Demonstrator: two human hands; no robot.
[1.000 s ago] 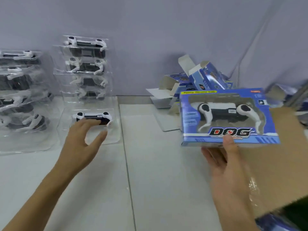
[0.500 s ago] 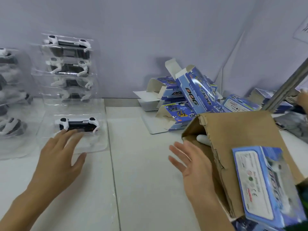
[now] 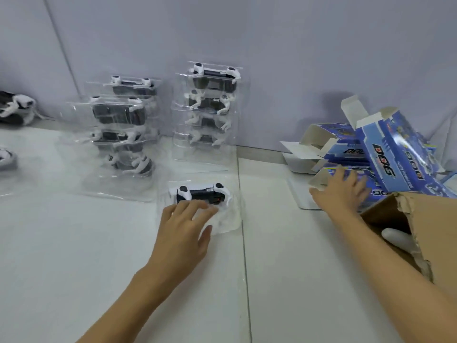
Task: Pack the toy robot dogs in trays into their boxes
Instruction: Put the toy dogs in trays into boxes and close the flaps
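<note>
A black-and-white toy robot dog point(image 3: 202, 193) lies in a clear plastic tray point(image 3: 230, 219) on the white table, just left of the table seam. My left hand point(image 3: 184, 226) rests on the front of that tray, fingers spread and touching the dog. My right hand point(image 3: 340, 191) reaches with straight fingers onto a pile of empty blue "DOG" boxes point(image 3: 395, 154) at the back right, touching the nearest box. Behind the single tray stand two stacks of trayed dogs, one in the middle point(image 3: 210, 112) and one further left point(image 3: 123, 125).
An open brown cardboard carton point(image 3: 425, 226) lies at the right with something white inside its mouth. Loose toy dogs point(image 3: 14, 110) lie at the far left by the grey wall. A white flat sheet point(image 3: 301, 194) lies under the boxes.
The packed box left my right hand and went to the carton; that hand now reaches to the empty boxes. My left hand has settled onto the tray. The view has swung left.
</note>
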